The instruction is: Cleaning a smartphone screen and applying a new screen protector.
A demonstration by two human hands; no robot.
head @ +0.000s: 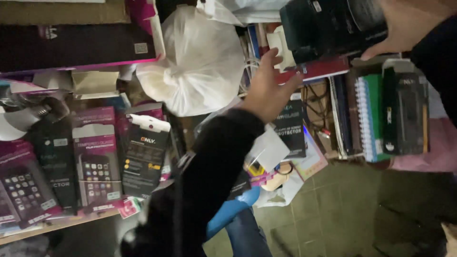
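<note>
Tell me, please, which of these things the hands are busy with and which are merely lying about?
In hand:
- black box, gripped by the right hand
- red book, which the open left hand reaches toward

Lying about:
- tied white plastic bag
- screen protector packs
- green spiral notebook
- long dark carton

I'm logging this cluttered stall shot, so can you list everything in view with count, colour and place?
plastic bag: one, white, knotted, top centre
black box: one, top right, held
screen protector packs: several, pink and black, left shelf
long box: one, black and pink, top left
red book: one, under the black box
spiral notebook: one, green, right
tiled floor: grey-green, bottom right
left hand: open, reaching toward the red book
right hand: gripping the black box
</note>
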